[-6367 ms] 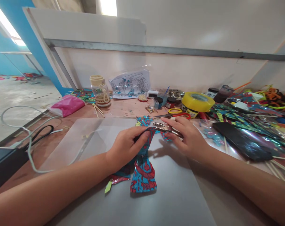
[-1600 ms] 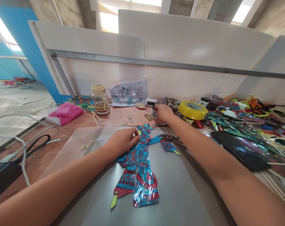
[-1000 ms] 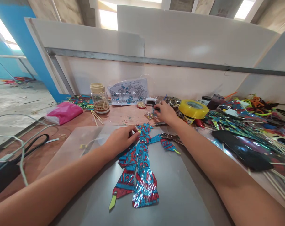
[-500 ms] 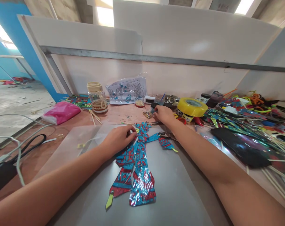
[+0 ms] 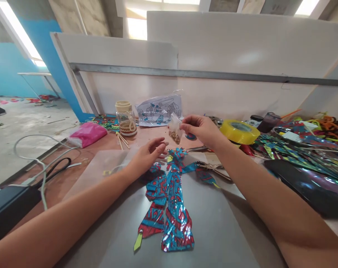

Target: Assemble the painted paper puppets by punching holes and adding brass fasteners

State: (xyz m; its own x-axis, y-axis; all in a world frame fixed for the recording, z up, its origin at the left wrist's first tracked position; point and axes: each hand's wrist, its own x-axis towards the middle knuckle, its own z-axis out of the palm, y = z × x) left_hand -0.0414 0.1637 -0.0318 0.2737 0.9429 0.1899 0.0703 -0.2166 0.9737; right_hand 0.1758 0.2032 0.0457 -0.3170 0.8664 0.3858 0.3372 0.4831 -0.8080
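Observation:
A blue and red foil puppet figure [image 5: 171,201] lies flat on a grey sheet [image 5: 213,230] in front of me. My right hand [image 5: 203,130] is raised above its head end and pinches a small clear bag of little golden beads [image 5: 174,131]. My left hand [image 5: 148,156] hovers just left of the figure's head, fingers loosely apart and holding nothing. Metal pliers [image 5: 213,169] lie by the figure's right arm.
A yellow tape roll [image 5: 239,131], a small jar [image 5: 125,119], a printed sheet in plastic [image 5: 159,109] and a pink bag [image 5: 86,134] stand along the back. Coloured foil pieces and sticks [image 5: 291,149] crowd the right side. A white cable [image 5: 40,167] and a black box [image 5: 7,206] are at the left.
My right hand has lifted the bead bag off the table at the back and brought it up over the figure. My left hand has come off the figure's head.

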